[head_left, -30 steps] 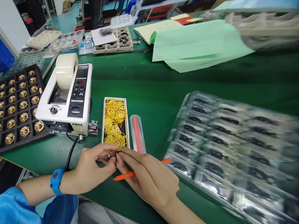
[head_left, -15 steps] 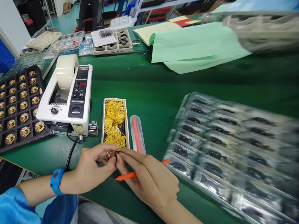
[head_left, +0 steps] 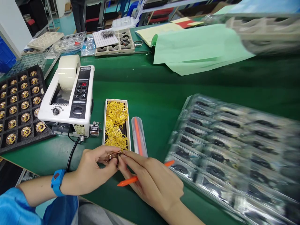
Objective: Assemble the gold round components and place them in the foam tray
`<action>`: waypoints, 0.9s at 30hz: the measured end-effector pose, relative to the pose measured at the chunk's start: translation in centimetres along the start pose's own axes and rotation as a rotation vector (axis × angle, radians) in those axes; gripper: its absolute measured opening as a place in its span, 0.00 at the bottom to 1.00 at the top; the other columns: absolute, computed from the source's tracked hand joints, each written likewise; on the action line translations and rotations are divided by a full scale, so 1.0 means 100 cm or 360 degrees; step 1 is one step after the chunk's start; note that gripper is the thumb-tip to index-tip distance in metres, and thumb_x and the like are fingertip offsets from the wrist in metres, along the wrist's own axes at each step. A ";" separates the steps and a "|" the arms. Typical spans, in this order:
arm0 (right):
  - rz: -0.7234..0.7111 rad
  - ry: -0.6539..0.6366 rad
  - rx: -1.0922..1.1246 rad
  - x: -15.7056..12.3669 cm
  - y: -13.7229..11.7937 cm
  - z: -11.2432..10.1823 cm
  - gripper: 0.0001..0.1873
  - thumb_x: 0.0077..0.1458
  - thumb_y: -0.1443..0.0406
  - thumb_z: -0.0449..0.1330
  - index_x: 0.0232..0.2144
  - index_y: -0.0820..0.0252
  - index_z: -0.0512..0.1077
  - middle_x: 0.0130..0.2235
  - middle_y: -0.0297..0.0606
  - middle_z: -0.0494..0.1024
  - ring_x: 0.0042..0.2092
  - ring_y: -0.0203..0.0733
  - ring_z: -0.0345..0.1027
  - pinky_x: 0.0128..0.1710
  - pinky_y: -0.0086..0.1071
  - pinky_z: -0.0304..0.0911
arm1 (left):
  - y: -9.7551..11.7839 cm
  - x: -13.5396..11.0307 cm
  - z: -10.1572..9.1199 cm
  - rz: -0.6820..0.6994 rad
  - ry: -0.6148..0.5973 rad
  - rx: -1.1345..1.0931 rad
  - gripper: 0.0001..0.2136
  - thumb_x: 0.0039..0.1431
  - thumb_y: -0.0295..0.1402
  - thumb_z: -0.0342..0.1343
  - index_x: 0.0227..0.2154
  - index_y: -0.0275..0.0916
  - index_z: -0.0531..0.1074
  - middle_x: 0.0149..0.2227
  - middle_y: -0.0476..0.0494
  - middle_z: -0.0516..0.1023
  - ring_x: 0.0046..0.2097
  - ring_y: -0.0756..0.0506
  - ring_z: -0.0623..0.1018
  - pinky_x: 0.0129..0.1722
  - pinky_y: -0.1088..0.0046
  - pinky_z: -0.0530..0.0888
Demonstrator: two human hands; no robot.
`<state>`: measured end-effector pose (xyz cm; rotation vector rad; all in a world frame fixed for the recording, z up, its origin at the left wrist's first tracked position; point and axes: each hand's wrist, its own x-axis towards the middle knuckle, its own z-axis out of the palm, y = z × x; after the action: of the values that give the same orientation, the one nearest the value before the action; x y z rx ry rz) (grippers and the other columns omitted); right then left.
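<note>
My left hand (head_left: 95, 170) and my right hand (head_left: 150, 179) meet at the table's near edge and pinch a small gold-coloured metal part (head_left: 113, 155) between their fingertips. An orange stick tool (head_left: 131, 180) also lies tucked under the fingers of my right hand. A blue wristband (head_left: 57, 182) is on my left wrist. Just beyond the fingertips stands a narrow box of yellow rings (head_left: 116, 123). Beside that box lies a clear tube with an orange stick inside (head_left: 138, 136).
A white tape dispenser (head_left: 69, 97) sits on the green table (head_left: 154, 90) at the left, next to a black tray of gold round parts (head_left: 20, 106). Clear blister trays with black parts (head_left: 234, 143) fill the right. Green paper sheets (head_left: 199, 47) and beige trays (head_left: 116, 42) lie further back.
</note>
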<state>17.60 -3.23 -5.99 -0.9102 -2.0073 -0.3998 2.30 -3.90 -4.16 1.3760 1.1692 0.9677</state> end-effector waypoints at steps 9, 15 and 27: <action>0.0024 0.0025 0.0007 -0.001 0.000 -0.001 0.01 0.60 0.73 0.60 0.36 0.66 0.71 0.28 0.47 0.82 0.24 0.36 0.70 0.24 0.30 0.62 | 0.002 0.000 -0.003 -0.0004 -0.0071 0.0016 0.13 0.57 0.27 0.53 0.43 0.28 0.76 0.33 0.37 0.83 0.33 0.47 0.81 0.31 0.78 0.76; -0.0031 -0.0017 0.0033 0.000 0.001 -0.002 0.02 0.61 0.73 0.58 0.35 0.66 0.71 0.28 0.46 0.82 0.23 0.36 0.70 0.24 0.29 0.61 | 0.000 0.000 -0.002 0.0043 -0.0033 0.0048 0.15 0.58 0.28 0.52 0.45 0.26 0.76 0.31 0.37 0.83 0.31 0.47 0.81 0.31 0.77 0.77; -0.0068 -0.0041 0.0061 -0.002 0.002 -0.010 0.01 0.60 0.73 0.59 0.35 0.67 0.72 0.27 0.45 0.82 0.25 0.36 0.71 0.25 0.28 0.62 | 0.001 -0.004 -0.003 0.0273 0.0033 0.0225 0.12 0.57 0.25 0.53 0.41 0.29 0.79 0.32 0.39 0.84 0.30 0.47 0.82 0.30 0.80 0.78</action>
<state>18.36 -3.73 -5.60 -0.8542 -2.0541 -0.3738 1.99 -4.23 -3.96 1.6033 1.1680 1.0375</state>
